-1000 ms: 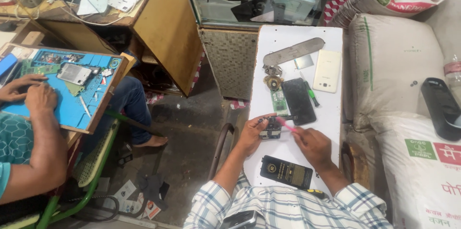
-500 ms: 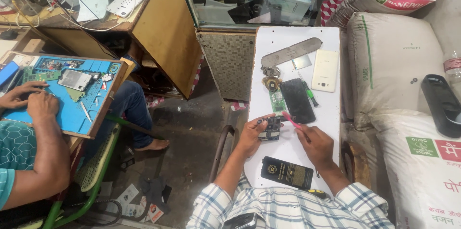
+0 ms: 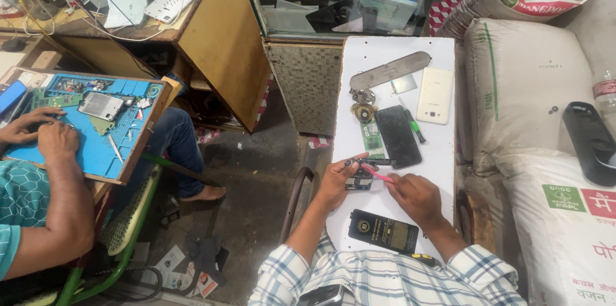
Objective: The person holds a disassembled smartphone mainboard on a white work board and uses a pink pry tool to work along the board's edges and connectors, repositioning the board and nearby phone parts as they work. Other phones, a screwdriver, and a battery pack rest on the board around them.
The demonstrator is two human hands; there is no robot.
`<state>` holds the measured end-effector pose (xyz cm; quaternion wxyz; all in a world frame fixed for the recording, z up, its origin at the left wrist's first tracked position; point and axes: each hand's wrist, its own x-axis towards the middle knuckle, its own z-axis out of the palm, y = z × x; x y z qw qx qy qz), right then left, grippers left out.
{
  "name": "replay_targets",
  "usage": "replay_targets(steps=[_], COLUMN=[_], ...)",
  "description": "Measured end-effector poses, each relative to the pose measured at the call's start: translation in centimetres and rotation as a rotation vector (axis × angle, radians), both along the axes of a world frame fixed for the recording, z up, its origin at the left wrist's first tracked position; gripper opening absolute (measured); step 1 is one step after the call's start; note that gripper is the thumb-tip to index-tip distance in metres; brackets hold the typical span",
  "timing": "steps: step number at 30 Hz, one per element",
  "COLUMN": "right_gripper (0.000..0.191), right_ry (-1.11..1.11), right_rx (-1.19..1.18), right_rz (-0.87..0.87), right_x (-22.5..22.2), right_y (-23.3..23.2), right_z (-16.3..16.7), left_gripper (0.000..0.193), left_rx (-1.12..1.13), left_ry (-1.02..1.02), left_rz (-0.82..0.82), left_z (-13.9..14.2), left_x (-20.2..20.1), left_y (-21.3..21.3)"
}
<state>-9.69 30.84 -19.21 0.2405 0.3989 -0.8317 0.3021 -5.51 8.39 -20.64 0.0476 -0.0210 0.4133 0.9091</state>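
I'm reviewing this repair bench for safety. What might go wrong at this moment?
The left hand pinches a small phone part above the narrow white board while the right hand works a pink tool into it; a slip might flick pieces to the floor. The black phone and small metal parts lie close by and may get knocked.

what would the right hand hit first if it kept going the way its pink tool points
The right hand aims its thin pink tool up-left at the small dark phone part pinched by the left hand; it likely meets that part first, though depth is unclear.
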Motion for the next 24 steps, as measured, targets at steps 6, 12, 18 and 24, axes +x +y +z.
replay_targets(steps=[6,12,18,24], right_gripper=[0.024,0.023,0.026,0.024], right_ry=[-0.096,-0.098,-0.022,-0.131], right_rx=[-0.054,-0.039,0.043,-0.054], right_rz=[-0.097,-0.11,-0.046,-0.126], right_x=[0.01,-0.02,0.06,-0.01], right_y=[-0.04,-0.11,0.01,-0.01], right_z=[0.08,0.08,0.24,0.07], left_gripper=[0.047,0.047,0.046,0.044], left_rx=[0.012,-0.001,-0.031,-0.013], left_ry=[-0.005,-0.009,-0.02,-0.027], left_rz=[0.001,0.008,0.017,0.021], left_z=[-0.46,-0.54,-0.38,-0.58], left_x=[-0.1,-0.07,0.02,-0.01], left_y=[0.05,-0.08,0.01,0.04])
